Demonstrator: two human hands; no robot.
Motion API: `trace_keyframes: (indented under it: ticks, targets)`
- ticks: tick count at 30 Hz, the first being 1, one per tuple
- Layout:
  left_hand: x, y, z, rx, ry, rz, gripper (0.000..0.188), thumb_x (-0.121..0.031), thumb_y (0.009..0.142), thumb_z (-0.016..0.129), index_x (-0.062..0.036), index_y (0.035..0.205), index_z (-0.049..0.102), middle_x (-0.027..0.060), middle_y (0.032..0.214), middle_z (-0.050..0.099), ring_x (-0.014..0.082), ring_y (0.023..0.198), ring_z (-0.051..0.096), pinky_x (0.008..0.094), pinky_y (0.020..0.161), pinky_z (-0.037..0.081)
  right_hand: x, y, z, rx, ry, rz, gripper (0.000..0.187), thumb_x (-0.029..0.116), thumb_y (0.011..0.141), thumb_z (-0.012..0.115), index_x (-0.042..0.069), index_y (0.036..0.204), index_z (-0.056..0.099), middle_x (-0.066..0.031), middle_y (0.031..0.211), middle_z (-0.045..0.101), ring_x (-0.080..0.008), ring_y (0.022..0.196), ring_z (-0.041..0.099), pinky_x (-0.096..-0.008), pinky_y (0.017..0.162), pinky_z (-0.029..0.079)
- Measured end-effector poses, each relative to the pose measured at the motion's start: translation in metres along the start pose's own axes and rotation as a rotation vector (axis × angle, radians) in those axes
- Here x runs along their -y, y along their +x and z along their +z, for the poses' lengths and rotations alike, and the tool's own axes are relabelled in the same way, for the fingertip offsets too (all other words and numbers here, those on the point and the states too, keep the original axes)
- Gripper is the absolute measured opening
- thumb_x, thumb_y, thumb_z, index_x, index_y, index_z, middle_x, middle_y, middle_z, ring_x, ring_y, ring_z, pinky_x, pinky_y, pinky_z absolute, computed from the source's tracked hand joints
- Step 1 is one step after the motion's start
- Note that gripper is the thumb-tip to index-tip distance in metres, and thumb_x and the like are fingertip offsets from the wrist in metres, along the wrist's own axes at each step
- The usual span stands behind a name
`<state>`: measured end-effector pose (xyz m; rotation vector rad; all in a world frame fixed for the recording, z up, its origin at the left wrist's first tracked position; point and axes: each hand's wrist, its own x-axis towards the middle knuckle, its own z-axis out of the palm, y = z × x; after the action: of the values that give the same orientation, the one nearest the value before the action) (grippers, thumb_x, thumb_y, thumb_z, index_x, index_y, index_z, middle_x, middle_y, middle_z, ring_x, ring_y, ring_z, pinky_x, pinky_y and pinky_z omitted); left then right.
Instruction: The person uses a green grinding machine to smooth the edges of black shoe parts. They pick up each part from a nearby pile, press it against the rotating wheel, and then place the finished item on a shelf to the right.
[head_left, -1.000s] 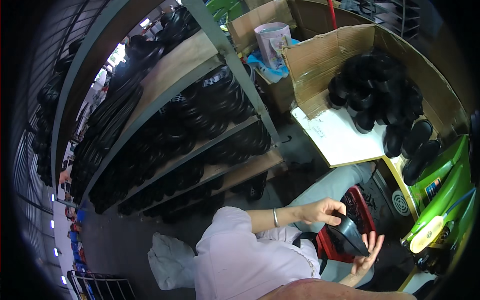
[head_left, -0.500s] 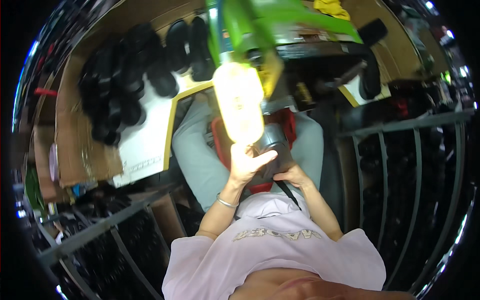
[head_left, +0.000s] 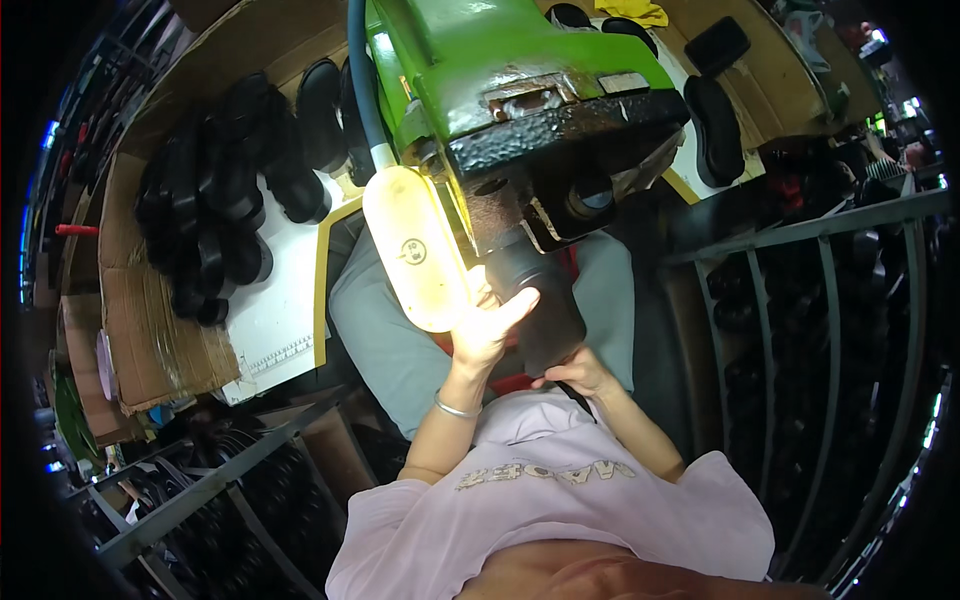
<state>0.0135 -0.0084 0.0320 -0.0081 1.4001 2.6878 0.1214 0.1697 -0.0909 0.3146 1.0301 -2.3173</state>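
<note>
A black shoe (head_left: 540, 310) lies over my lap, its far end directly under the head of a green machine (head_left: 540, 60). My left hand (head_left: 487, 325) grips its left side, thumb laid across the top; the other fingers are partly hidden beside a glowing oval lamp (head_left: 415, 250). With bent fingers my right hand (head_left: 580, 373) holds the shoe's near end, by a thin black strap (head_left: 574, 396). The machine's dark metal lower parts (head_left: 590, 195) stand just beyond the shoe; the contact between them is too dark to make out.
At left, black shoes (head_left: 215, 190) are heaped on a white, yellow-edged board (head_left: 275, 320) inside a cardboard surround (head_left: 165, 330). Another black shoe (head_left: 715, 130) lies at far right. Metal racks (head_left: 830, 235) flank me. A blue-grey hose (head_left: 362, 80) carries the lamp.
My head view has shifted, so the machine and lamp appear lower and sharper. The shoe's far end now sits closer under the machine head. Both hands keep their hold.
</note>
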Motion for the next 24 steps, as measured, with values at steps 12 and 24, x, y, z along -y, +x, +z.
trace_keyframes:
  ticks: [12, 24]
  targets:
    - [0.000, 0.000, -0.009, -0.026, 0.087, 0.135, 0.039, 0.005, 0.074, 0.075, 0.0034, 0.109, 0.057, 0.0084, 0.101, 0.064, 0.0122, 0.085, 0.061, 0.0253, 0.077, 0.051, 0.139, 0.007, 0.003, -0.277, 0.015, -0.676, 0.041, 0.008, 0.088, 0.065, 0.005, 0.126, 0.049, -0.0072, 0.103, 0.062, -0.0118, 0.072, 0.062, -0.0188, 0.042, 0.046]
    - [-0.003, 0.012, 0.002, 0.013, 0.138, 0.085, 0.046, 0.004, 0.074, 0.077, 0.0028, 0.115, 0.055, 0.0055, 0.104, 0.062, 0.0138, 0.095, 0.059, 0.0277, 0.087, 0.048, 0.175, 0.017, -0.008, -0.406, -0.009, -0.751, 0.043, -0.001, 0.082, 0.064, 0.005, 0.122, 0.051, -0.0057, 0.099, 0.063, -0.0104, 0.070, 0.063, -0.0171, 0.038, 0.043]
